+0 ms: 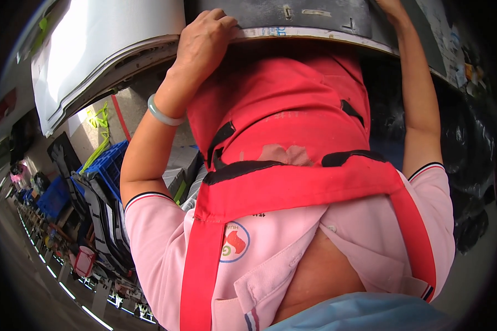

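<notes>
My left hand (207, 37) rests at the near edge of a dark grey board (326, 16), next to the white sheets. Its fingers are curled and drawn together; what they hold, if anything, is hidden. A pale green bangle (163, 112) circles that wrist. My right hand (391, 6) is at the top edge of the picture, over the right part of the work surface. Only its wrist side shows, so its fingers are out of sight. The board has small slots and marks on top. I wear a red apron (298, 132) over a pink shirt.
Large white sheets (121, 27) lie stacked on the table at the left. Below them are blue crates (109, 165) and yellow-green straps (98, 121). Black plastic bags (458, 143) are at the right. The layered table edge (315, 34) runs just in front of my apron.
</notes>
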`<state>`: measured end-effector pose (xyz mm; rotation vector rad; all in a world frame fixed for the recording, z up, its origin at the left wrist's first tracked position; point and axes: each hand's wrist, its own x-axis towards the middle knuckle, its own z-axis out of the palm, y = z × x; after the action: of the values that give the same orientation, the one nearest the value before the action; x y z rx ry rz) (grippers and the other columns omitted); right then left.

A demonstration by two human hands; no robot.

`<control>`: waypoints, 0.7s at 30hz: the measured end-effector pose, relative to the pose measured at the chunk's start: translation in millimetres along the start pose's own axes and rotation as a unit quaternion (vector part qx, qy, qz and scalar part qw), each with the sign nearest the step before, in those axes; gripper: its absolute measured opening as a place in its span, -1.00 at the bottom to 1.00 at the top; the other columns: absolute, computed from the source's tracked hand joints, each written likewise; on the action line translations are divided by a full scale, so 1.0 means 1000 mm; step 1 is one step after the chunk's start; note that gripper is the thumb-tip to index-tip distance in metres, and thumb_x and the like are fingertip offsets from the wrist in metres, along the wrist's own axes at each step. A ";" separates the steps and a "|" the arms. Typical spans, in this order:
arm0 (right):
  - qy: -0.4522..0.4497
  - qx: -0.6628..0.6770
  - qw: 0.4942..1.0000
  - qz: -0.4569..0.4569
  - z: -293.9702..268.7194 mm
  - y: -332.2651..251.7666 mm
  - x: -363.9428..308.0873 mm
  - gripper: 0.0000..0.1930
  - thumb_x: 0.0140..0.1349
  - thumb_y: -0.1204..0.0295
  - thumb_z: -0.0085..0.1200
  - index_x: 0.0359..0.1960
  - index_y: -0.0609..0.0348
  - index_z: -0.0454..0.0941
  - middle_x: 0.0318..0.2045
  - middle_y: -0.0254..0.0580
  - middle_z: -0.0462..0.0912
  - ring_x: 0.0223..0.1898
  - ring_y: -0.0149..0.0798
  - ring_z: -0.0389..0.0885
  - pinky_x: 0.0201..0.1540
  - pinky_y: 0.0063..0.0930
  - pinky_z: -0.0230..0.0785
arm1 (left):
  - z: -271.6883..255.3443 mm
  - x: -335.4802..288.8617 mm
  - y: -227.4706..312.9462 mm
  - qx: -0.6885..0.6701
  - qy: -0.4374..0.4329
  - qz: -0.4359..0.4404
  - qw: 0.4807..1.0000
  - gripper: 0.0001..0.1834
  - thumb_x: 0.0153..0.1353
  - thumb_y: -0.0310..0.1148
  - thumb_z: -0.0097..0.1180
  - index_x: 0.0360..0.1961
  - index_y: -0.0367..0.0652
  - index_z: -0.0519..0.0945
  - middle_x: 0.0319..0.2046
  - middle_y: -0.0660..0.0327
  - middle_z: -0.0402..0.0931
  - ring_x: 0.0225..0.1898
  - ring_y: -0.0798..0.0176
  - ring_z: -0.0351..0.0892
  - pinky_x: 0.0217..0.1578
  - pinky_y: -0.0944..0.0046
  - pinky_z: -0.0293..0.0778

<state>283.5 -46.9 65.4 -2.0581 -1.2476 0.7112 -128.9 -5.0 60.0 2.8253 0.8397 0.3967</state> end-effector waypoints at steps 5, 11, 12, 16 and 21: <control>0.004 0.002 1.000 0.017 0.006 -0.007 -0.002 -0.77 0.21 0.29 0.29 -0.31 0.22 0.66 -0.43 -0.39 0.60 -0.38 -0.47 0.47 -0.30 -0.47 0.38 | -0.003 -0.003 0.000 -0.019 0.002 -0.012 1.000 -0.81 0.20 -0.28 0.22 -0.24 -0.14 0.69 -0.28 0.21 0.59 -0.16 0.08 0.60 -0.16 0.16 0.54; 0.001 0.027 0.999 -0.019 0.007 0.008 0.004 -0.77 0.21 0.30 0.29 -0.31 0.24 0.66 -0.44 -0.39 0.61 -0.38 -0.47 0.49 -0.29 -0.48 0.38 | -0.004 -0.001 0.001 -0.035 -0.003 -0.026 0.999 -0.80 0.21 -0.27 0.22 -0.23 -0.15 0.70 -0.27 0.20 0.60 -0.15 0.08 0.60 -0.15 0.16 0.53; 0.013 0.004 1.000 -0.026 0.008 0.009 0.005 -0.77 0.21 0.30 0.28 -0.31 0.24 0.67 -0.45 -0.38 0.62 -0.38 -0.46 0.49 -0.29 -0.47 0.39 | -0.005 -0.001 0.001 -0.035 -0.003 -0.026 0.999 -0.80 0.21 -0.27 0.22 -0.23 -0.15 0.70 -0.27 0.20 0.60 -0.15 0.08 0.60 -0.15 0.16 0.53; 0.033 0.001 0.999 -0.037 0.011 0.011 0.003 -0.77 0.20 0.30 0.29 -0.30 0.24 0.66 -0.45 -0.35 0.63 -0.37 -0.45 0.51 -0.28 -0.46 0.40 | -0.005 -0.001 0.001 -0.032 0.000 -0.022 0.999 -0.81 0.22 -0.28 0.21 -0.23 -0.14 0.70 -0.27 0.20 0.61 -0.15 0.07 0.60 -0.14 0.15 0.53; 0.042 -0.028 0.998 -0.037 0.010 0.009 0.002 -0.75 0.19 0.29 0.29 -0.30 0.25 0.66 -0.45 -0.32 0.64 -0.37 -0.44 0.51 -0.28 -0.45 0.40 | -0.004 -0.001 0.000 -0.034 -0.001 -0.022 0.999 -0.82 0.23 -0.29 0.19 -0.24 -0.14 0.70 -0.27 0.20 0.61 -0.15 0.07 0.61 -0.14 0.15 0.53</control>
<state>281.9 -45.8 51.9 -2.0544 -1.3015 0.5550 -130.9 -5.2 63.6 2.7388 0.8695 0.4092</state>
